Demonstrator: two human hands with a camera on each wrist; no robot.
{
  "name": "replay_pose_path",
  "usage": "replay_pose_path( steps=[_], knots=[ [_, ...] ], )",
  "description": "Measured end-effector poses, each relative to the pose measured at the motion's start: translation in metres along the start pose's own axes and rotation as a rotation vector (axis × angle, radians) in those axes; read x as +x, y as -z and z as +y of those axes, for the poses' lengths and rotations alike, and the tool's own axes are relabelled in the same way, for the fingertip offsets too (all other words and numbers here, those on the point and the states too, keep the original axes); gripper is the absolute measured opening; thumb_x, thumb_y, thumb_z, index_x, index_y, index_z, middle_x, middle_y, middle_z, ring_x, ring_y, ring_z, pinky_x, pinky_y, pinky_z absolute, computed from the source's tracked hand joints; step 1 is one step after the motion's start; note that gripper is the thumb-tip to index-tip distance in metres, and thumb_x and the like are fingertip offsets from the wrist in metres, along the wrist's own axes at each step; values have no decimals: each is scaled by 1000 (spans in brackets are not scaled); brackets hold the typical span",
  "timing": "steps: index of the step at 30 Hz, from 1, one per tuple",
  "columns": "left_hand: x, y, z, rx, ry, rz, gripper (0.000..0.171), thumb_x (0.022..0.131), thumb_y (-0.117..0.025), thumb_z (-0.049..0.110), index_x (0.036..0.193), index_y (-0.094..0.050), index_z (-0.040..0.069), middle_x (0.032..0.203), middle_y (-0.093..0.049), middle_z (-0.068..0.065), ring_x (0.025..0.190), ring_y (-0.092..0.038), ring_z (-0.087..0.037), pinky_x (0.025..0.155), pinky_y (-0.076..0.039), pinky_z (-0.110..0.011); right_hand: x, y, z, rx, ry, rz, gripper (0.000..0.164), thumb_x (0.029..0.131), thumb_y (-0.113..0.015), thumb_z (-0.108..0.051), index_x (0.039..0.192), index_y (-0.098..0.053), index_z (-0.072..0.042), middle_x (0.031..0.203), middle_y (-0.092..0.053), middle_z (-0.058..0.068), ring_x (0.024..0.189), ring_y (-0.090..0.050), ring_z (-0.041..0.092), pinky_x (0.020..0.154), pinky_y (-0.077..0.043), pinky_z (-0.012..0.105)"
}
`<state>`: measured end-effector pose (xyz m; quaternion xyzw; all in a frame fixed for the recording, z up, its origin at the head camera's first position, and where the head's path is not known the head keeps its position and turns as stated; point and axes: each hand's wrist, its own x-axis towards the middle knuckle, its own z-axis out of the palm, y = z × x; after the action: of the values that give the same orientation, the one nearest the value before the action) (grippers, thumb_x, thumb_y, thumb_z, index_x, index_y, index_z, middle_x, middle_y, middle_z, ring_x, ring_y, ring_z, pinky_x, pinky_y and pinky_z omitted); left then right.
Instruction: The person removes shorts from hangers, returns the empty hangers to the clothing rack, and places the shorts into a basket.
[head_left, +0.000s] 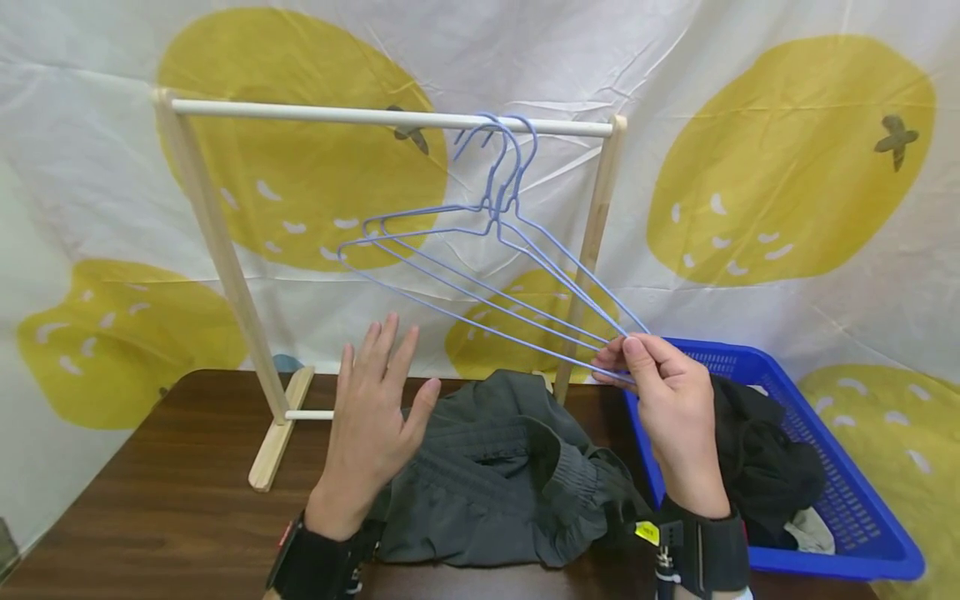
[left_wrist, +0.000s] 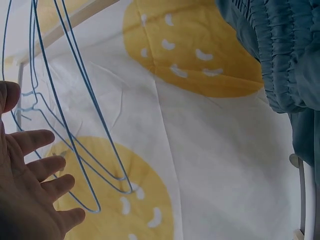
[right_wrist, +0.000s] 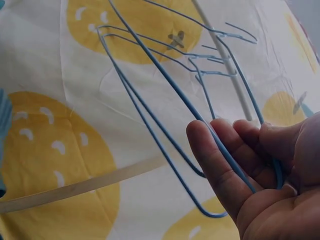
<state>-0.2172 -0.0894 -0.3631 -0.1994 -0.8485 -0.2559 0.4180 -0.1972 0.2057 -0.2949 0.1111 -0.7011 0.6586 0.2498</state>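
Note:
Three thin blue wire hangers (head_left: 480, 321) are grouped at the right part of the white rod (head_left: 315, 112), their hooks overlapping it in the head view. My right hand (head_left: 671, 404) pinches the right-hand corner of the nearest hanger (right_wrist: 200, 117) between thumb and fingers. The other two hangers (right_wrist: 150, 135) pass behind those fingers in the right wrist view. My left hand (head_left: 378, 433) is raised with fingers spread, below the hangers' left ends, holding nothing. Beneath and between both hands lies a crumpled dark grey garment (head_left: 480, 492) with a gathered elastic waistband.
A wooden-framed rack (head_left: 217, 250) stands at the back of the brown table (head_left: 150, 492). At the right, a blue plastic basket (head_left: 847, 500) holds black clothing (head_left: 772, 467) and a pale piece of cloth. Behind hangs a white curtain with yellow fruit prints.

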Motion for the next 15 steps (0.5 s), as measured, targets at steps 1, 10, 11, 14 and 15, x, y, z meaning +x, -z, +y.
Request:
replay_pose_path(
  steps=[1, 10, 11, 14, 15],
  knots=[
    [0, 0, 0, -1, 1, -1, 67, 109, -39, 52, 153, -48, 3, 164, -36, -20, 153, -28, -41, 119, -16, -71, 1, -1, -2, -9, 0, -1, 29, 107, -56, -11, 108, -67, 15, 91, -73, 6, 88, -75, 18, 79, -61, 32],
    [-1, -1, 0, 2, 2, -10, 68, 109, -37, 54, 154, -47, 3, 164, -35, -20, 153, -30, -41, 118, -17, -71, 12, -10, -16, -16, 28, 9, 28, 107, -54, -10, 106, -67, 14, 87, -74, -1, 86, -75, 16, 79, -61, 30],
    [-1, -2, 0, 3, 1, -11, 69, 109, -37, 54, 153, -48, 2, 164, -35, -20, 152, -30, -42, 118, -18, -71, 14, -11, -17, -18, 30, 14, 27, 107, -54, -10, 106, -68, 14, 86, -74, -2, 85, -75, 16, 79, -61, 29],
    [0, -3, 0, 2, -2, -17, 69, 110, -37, 53, 153, -48, 1, 164, -36, -21, 151, -32, -43, 118, -19, -70, 17, -14, -21, -24, 35, 21, 28, 108, -53, -10, 106, -68, 14, 84, -73, -4, 84, -74, 14, 78, -61, 29],
    [-1, -3, 0, 0, -2, -20, 68, 110, -37, 53, 152, -48, 1, 163, -36, -21, 151, -32, -43, 118, -19, -70, 19, -15, -22, -21, 35, 23, 28, 108, -53, -10, 106, -68, 14, 84, -73, -4, 84, -74, 14, 78, -61, 29]
  ],
)
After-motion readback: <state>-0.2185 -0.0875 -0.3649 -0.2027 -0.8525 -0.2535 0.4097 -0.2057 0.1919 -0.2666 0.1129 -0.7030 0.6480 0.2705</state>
